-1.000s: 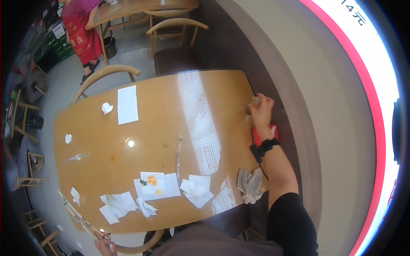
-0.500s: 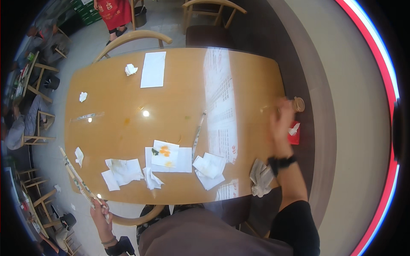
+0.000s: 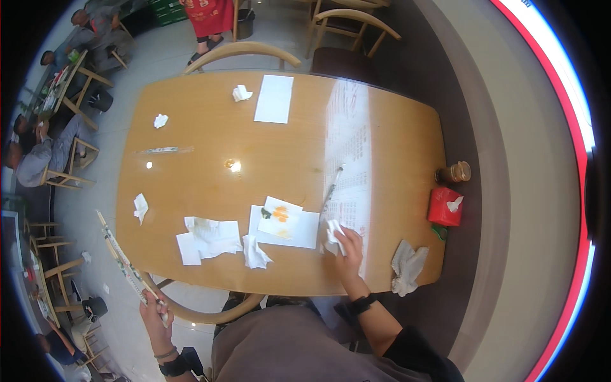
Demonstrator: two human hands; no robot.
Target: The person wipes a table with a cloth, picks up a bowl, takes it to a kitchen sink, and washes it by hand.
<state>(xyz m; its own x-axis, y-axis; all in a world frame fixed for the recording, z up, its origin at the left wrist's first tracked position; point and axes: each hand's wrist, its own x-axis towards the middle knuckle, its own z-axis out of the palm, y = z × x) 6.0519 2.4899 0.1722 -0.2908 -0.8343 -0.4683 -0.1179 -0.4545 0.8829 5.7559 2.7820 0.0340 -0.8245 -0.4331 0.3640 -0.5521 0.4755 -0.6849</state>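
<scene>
My left hand (image 3: 154, 311) is closed around several chopsticks (image 3: 122, 258), some in printed paper sleeves, held beyond the table's near left edge. Over the near part of the table, my right hand (image 3: 349, 258) grips a folded white napkin (image 3: 332, 237). Just beyond it lies a thin printed chopstick sleeve (image 3: 332, 190). To its left, a napkin with orange and green food stains (image 3: 280, 219) rests on a white paper sheet (image 3: 305, 230). A crumpled napkin (image 3: 256, 253) and spread, stained napkins (image 3: 213, 239) lie farther left.
On the wooden table (image 3: 191, 114) are a far white sheet (image 3: 274, 99), small crumpled tissues (image 3: 242, 93) and a clear wrapper (image 3: 164, 150). Along the right edge stand a jar (image 3: 453, 172), a red tissue box (image 3: 444, 209) and a crumpled greyish cloth (image 3: 408, 267). Several people sit at left.
My right hand has come from the far right, near the jar, back toward the middle and taken up the napkin there. My left hand still holds the chopsticks. The view has shifted.
</scene>
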